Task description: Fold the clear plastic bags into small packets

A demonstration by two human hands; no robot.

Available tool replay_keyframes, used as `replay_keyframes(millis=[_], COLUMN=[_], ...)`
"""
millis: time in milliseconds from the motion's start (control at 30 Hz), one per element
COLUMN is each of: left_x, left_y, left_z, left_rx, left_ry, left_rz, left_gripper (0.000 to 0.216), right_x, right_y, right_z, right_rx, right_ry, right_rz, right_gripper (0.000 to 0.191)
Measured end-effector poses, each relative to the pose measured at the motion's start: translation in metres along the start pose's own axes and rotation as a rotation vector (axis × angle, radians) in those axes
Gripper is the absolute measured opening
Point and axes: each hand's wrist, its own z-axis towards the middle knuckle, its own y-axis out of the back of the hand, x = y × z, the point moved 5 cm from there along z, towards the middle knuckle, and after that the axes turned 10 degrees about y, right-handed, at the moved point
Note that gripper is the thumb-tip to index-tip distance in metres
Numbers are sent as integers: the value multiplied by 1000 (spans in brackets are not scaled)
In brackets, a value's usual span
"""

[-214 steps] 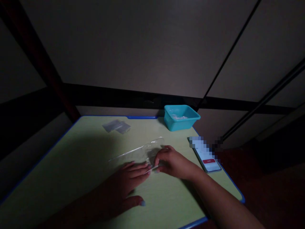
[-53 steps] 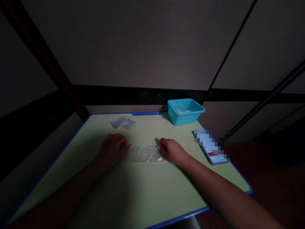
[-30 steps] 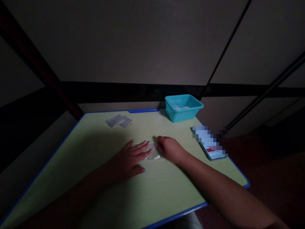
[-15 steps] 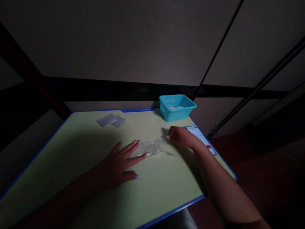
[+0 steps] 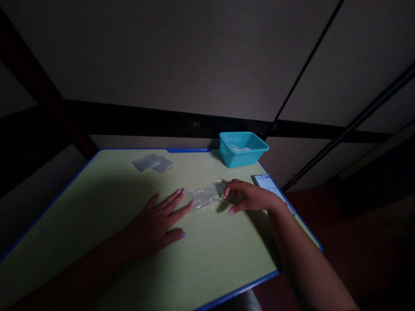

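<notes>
Clear plastic bag (image 5: 203, 196) lies flat on the table (image 5: 97, 207), stretched crosswise a little past the middle, toward the far right corner. It looks crumpled and see-through; the light is too low for me to tell whether anything is in it.

My left hand (image 5: 158, 220) rests palm down on the table top, fingers spread wide and straight. The fingertips (image 5: 192, 202) press on the left end of the bag. Nothing is gripped in this hand.

My right hand (image 5: 248, 196) sits at the right end of the bag, fingers curled downward, thumb low. Its fingertips touch the bag's right end; I cannot tell whether they pinch the film or only rest on it.

Smartphone (image 5: 270, 185) lies flat by the right edge of the table, screen lit, just behind my right wrist and partly hidden by it.

Turquoise plastic tub (image 5: 243, 149) stands at the far right corner, well apart from the bag. Something pale lies in it; too dim to identify.

Two small flat clear packets (image 5: 152, 163) lie near the far edge, left of centre, touching or overlapping each other, well apart from both hands.

The table top is pale green with a blue rim.
</notes>
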Motion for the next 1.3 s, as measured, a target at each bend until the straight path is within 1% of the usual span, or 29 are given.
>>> replay_keyframes(millis=[100, 167, 333, 467, 533, 600, 667, 733, 800, 867, 933, 1033, 1133, 1200, 1300], left_x=[2, 2, 1, 1, 2, 2, 3, 2, 1, 0, -1, -5, -9, -12, -14], left_y=[-2, -2, 2, 5, 6, 5, 5, 5, 5, 4, 4, 6, 7, 7, 6], left_z=[0, 0, 0, 0, 0, 0, 0, 0, -1, -2, -2, -2, -3, -5, -7], left_rx=[-24, -25, 0, 49, 65, 82, 88, 84, 86, 94, 98, 100, 114, 90, 23], left_ry=[-18, -23, -22, -22, -27, -25, -19, -16, -10, -6, -15, -48, -71, -71, -67], left_rz=[-28, -35, -34, -57, -75, -77, -74, -73, -69, -65, -71, -99, -103, -99, -88], left_gripper=[65, 64, 60, 59, 58, 57, 58, 58, 58, 57, 57, 59, 60, 60, 60], right_x=[-7, -11, -11, -6, -9, -14, -21, -27, -30, -31, -31, -32, -32, -33, -35], right_y=[1, 2, 11, 14, 14, 15, 18, 21, 19, 14, 8, 0, -5, -6, -7], right_z=[2, 3, 2, -1, -2, -4, -5, -5, -3, 1, 5, 10, 13, 13, 14], right_rx=[-48, -72, -125, -70, -46, -52, -119, -214, -288, -328, -353, -343, -279, -239, -207], right_ry=[-18, 1, 19, 13, -21, -68, -134, -200, -231, -234, -251, -288, -288, -284, -262], right_rz=[-87, -105, -88, -99, -125, -157, -226, -306, -344, -338, -327, -326, -327, -323, -312], right_gripper=[18, 12, 13, 13, 13, 19, 26, 27, 22, 15, 13, 22, 30, 30, 26])
